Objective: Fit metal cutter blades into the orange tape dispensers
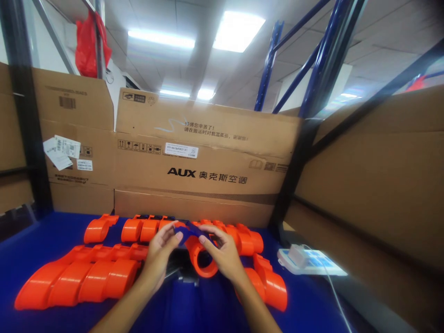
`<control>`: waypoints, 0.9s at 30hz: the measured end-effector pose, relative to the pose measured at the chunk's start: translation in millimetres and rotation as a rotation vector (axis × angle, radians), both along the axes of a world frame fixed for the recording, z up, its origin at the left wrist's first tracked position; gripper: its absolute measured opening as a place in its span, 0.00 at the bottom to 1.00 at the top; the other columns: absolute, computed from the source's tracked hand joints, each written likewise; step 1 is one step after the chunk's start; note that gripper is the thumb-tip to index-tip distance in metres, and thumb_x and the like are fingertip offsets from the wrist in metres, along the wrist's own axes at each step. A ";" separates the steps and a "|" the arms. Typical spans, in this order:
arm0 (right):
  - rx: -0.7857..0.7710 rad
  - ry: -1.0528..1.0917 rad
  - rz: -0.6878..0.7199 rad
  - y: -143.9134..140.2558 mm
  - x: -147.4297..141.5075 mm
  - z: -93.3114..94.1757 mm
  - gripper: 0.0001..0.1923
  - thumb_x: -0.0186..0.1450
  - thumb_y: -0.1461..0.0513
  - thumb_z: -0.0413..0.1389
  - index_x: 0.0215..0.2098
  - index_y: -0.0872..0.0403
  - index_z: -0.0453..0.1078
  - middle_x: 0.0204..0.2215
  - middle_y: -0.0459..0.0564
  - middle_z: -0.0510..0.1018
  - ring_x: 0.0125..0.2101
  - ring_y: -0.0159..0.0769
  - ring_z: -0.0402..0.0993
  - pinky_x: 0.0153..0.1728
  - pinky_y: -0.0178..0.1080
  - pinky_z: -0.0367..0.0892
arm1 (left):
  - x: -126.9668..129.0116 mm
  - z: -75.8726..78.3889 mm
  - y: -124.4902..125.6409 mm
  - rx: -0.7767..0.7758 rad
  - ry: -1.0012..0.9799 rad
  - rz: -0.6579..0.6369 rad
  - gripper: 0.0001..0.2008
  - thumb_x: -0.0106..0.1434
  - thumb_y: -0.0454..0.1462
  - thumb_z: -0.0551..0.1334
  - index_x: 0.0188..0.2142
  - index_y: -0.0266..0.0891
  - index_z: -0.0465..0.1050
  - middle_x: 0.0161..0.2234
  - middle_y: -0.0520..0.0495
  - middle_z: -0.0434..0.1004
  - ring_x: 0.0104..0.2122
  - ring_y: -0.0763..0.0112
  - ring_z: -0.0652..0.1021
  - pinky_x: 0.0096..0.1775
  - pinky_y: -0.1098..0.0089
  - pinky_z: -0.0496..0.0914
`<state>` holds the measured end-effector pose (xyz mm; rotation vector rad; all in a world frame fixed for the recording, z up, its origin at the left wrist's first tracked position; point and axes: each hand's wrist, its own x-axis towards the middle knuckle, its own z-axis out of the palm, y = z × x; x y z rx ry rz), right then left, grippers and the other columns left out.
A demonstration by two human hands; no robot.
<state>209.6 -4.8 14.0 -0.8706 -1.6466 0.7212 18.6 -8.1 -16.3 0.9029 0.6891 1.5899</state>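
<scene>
At six o'clock on the counter [41, 240], both hands [194, 252] pinch what looks like a blue strip [187, 230] over an orange housing [203, 261]; keep it taut and centred.

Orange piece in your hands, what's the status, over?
Left hand and right hand both gripping orange ring piece, dark blue part on top. Orange pieces close around. Nothing blocking.
</scene>
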 end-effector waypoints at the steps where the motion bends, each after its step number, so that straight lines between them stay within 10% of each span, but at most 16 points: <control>1: 0.005 -0.006 -0.001 0.1 0.1 -0.2 0.16 0.61 0.54 0.64 0.46 0.49 0.78 0.47 0.54 0.81 0.51 0.50 0.75 0.54 0.53 0.69 | -0.1 -0.5 0.1 0.007 -0.004 0.005 0.28 0.53 0.41 0.73 0.53 0.42 0.72 0.51 0.41 0.79 0.54 0.55 0.75 0.55 0.60 0.68; 16: 0.145 -0.217 0.047 -11.8 4.4 4.6 0.29 0.63 0.56 0.63 0.61 0.47 0.65 0.57 0.53 0.74 0.56 0.48 0.71 0.57 0.52 0.67 | -6.4 -0.2 -6.8 0.216 -0.065 -0.134 0.33 0.53 0.35 0.71 0.59 0.44 0.69 0.58 0.41 0.73 0.59 0.51 0.70 0.57 0.59 0.66; 27: 0.527 -0.484 -0.126 -18.0 5.5 6.5 0.35 0.58 0.54 0.67 0.61 0.47 0.64 0.54 0.55 0.75 0.53 0.48 0.73 0.54 0.50 0.69 | -2.4 1.2 -9.3 0.332 0.052 -0.087 0.28 0.58 0.37 0.69 0.57 0.44 0.66 0.61 0.38 0.68 0.62 0.51 0.67 0.62 0.54 0.59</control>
